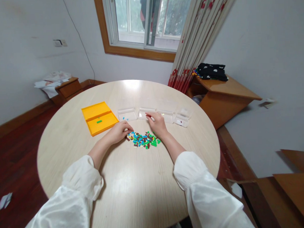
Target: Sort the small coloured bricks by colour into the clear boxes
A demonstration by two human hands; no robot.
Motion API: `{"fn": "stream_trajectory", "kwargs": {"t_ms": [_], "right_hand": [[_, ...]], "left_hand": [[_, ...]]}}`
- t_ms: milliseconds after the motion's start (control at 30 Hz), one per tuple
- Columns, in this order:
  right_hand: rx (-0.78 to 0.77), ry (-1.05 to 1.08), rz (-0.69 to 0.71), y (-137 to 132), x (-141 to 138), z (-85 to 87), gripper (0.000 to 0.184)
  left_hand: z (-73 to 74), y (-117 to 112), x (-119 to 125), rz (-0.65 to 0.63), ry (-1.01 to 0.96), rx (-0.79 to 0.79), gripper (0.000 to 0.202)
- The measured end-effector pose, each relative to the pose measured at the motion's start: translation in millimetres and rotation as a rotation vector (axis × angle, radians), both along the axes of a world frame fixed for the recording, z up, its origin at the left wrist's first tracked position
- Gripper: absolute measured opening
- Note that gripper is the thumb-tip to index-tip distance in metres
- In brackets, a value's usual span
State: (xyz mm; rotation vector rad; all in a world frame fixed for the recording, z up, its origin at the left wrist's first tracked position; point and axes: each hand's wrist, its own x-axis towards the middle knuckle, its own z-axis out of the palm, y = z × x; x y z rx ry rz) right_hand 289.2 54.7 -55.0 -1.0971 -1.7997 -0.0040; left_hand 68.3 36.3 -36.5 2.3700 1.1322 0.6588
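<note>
A pile of small building bricks (143,140) in blue, green, brown, yellow and white lies mid-table. At its upper left edge my left hand (120,131) has its fingers pinched together; whether a brick is between them is hidden. My right hand (156,123) reaches past the pile, thumb and finger closed, at the front of the second clear plastic box (143,117). Anything in that pinch is too small to name. Several blue bricks lie in the leftmost clear box (130,115). A small dark piece sits in the rightmost clear box (184,123).
An open yellow case (102,131) with green bricks in it lies left of the boxes. Another clear box (169,118) stands right of my right hand. All rest on a round wooden table (135,195). Behind are a window and a curtain (191,31); a wooden cabinet (214,99) stands right.
</note>
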Motion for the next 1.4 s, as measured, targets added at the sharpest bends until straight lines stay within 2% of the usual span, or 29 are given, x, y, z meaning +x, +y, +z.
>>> {"fn": "stream_trajectory", "kwargs": {"t_ms": [233,400,667,767,900,1200,1300,1400], "right_hand": [[-0.003,0.0,-0.16,1.2,4.5,2.4,0.03],[-0.006,0.022,-0.189,-1.1,2.5,4.8,0.036],[0.041,0.018,-0.154,-6.4,0.5,8.8,0.031],[0.051,0.024,-0.138,-8.7,-0.2,10.1,0.03],[0.046,0.009,-0.077,-14.6,-2.6,13.2,0.028],[0.032,-0.004,-0.014,-21.3,-5.3,17.9,0.025],[0.04,0.001,0.01,-24.4,-9.1,20.4,0.022],[0.041,-0.02,0.102,-32.2,-18.2,25.5,0.018]], "left_hand": [[2.8,-1.7,1.5,0.0,0.023,-0.01,0.014],[2.8,-3.8,2.8,0.019,0.011,-0.022,0.013],[7.4,-7.4,6.7,0.191,-0.135,-0.086,0.011],[8.7,-5.1,7.0,0.25,-0.277,-0.119,0.012],[7.6,0.3,5.1,0.313,-0.528,-0.245,0.015],[20.1,0.5,3.6,0.307,-0.949,-0.472,0.03],[20.9,-2.2,4.6,0.268,-0.949,-0.479,0.029],[19.2,-5.4,8.1,0.243,-0.872,-0.457,0.026]]}}
